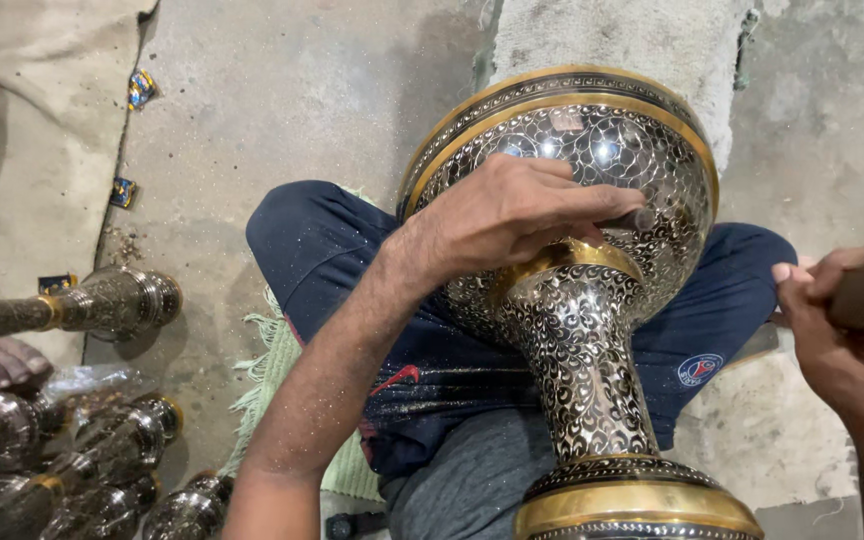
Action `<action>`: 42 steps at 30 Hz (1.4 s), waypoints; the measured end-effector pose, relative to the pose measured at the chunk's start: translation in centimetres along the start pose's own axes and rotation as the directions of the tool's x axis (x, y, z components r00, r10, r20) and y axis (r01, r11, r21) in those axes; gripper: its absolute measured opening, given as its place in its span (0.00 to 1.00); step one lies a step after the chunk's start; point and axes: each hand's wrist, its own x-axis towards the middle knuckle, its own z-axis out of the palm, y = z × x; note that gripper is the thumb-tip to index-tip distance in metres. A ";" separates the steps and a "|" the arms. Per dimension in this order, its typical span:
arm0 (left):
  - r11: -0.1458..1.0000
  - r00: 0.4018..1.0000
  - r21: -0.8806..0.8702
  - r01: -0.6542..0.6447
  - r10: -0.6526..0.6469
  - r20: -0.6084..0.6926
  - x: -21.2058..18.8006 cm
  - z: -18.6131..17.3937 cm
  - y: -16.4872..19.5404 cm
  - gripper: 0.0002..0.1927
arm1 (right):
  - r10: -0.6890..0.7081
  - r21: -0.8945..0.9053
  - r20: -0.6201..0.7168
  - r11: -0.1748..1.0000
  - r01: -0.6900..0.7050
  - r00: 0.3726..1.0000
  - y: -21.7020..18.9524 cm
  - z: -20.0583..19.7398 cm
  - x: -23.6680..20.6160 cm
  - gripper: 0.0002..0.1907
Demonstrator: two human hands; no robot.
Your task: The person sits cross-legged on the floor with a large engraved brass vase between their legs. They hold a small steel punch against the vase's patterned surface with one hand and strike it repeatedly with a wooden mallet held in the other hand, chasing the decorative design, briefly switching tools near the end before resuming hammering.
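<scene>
Engraved brass vase: left hand pinches small tool, tip hidden; right hand grips blurred handle, cropped.

Three small wrappers lie on the concrete floor at the left. One wrapper, crumpled, blue with yellow, sits near the cloth's edge. A second, flat and dark blue, lies below it. A third, dark with yellow, lies lower still.
</scene>
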 end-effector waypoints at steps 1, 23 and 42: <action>1.000 1.000 0.000 0.006 -0.006 0.008 -0.1 0.1 0.0 0.24 | -0.001 -0.013 0.007 1.000 0.001 1.000 0.0 0.2 0.0 0.06; 0.992 0.987 -0.019 0.128 -0.129 -0.097 -0.7 0.4 1.6 0.22 | -0.093 -0.148 0.051 0.984 0.100 0.994 13.6 -1.7 -1.2 0.10; 0.992 0.988 0.021 0.121 -0.119 -0.100 -0.5 0.7 1.4 0.19 | 0.014 -0.186 0.125 0.982 0.010 0.992 9.1 -1.1 -0.3 0.08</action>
